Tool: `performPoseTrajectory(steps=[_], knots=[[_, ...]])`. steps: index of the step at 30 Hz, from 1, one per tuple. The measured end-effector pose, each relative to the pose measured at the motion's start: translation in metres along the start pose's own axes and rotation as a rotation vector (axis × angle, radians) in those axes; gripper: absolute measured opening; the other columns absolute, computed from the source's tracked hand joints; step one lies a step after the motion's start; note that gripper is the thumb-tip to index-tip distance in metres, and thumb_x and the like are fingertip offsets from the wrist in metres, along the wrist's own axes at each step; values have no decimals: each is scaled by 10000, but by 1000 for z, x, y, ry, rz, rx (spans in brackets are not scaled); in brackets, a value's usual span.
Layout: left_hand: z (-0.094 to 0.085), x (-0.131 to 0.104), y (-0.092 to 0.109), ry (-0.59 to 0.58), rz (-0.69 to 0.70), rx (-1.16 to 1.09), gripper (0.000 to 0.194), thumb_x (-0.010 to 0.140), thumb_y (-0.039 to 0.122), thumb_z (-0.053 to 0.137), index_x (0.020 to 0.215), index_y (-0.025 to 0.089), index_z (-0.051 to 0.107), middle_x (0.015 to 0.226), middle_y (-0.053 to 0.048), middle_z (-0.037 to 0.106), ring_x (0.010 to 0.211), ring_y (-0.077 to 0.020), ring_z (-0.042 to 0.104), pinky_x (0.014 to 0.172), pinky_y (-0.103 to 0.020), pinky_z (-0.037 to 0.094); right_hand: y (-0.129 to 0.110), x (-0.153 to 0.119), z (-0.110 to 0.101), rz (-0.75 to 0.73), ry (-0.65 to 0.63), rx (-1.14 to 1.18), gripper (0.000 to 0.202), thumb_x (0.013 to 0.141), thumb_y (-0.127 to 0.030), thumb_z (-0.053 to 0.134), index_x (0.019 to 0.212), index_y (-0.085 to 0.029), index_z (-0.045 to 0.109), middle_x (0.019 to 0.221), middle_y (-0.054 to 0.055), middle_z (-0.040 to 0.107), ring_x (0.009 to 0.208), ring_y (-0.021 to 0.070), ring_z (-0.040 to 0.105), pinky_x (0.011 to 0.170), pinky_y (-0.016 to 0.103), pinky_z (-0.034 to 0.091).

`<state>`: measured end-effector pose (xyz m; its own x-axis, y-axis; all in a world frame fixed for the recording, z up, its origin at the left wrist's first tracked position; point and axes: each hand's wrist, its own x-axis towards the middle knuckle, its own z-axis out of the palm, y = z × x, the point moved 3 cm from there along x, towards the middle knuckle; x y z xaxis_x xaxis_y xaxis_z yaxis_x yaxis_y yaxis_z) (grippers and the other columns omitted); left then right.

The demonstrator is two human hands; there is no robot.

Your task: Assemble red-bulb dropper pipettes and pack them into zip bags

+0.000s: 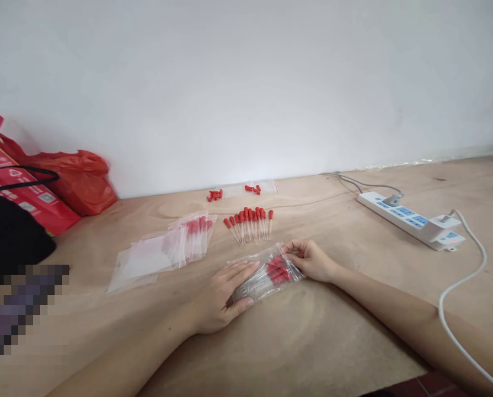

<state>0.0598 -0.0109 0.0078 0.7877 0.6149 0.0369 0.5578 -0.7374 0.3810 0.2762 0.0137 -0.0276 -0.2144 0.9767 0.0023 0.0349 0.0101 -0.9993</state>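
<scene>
A clear plastic zip bag lies on the wooden table, with several red-bulbed glass droppers inside it. My left hand rests over the bag's left end, fingers stretched out and thumb apart. At the opposite end, my right hand pinches the bag's edge between thumb and fingers. Just beyond the bag, a fanned row of loose droppers lies with red bulbs pointing away. To the left, a spread of flat zip bags overlaps, a few of them showing red bulbs through the plastic.
Loose red rubber bulbs and a clear bag lie near the wall. A white power strip with plugs sits at the right, its white cable crossing over my right forearm. Red bags and a black item stand at the left.
</scene>
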Motion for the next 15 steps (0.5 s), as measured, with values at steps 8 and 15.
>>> performPoseTrajectory(steps=[8, 15], knots=[[0, 0, 0, 4, 1, -4, 550, 841, 362, 431, 1340, 271, 219, 1370, -27, 325, 1252, -216, 288, 1034, -433, 229, 4, 5, -1, 50, 55, -152, 251, 666, -392, 610, 744, -154, 609, 536, 9, 615, 407, 103, 517, 359, 200, 386], [0, 0, 1, -4, 20, 9, 473, 841, 333, 440, 1298, 289, 328, 1370, -28, 324, 1249, -231, 292, 1028, -447, 234, 0, 25, -20, 54, 242, -277, 114, 685, -286, 544, 721, -179, 564, 414, -56, 502, 296, 66, 365, 302, 181, 254]])
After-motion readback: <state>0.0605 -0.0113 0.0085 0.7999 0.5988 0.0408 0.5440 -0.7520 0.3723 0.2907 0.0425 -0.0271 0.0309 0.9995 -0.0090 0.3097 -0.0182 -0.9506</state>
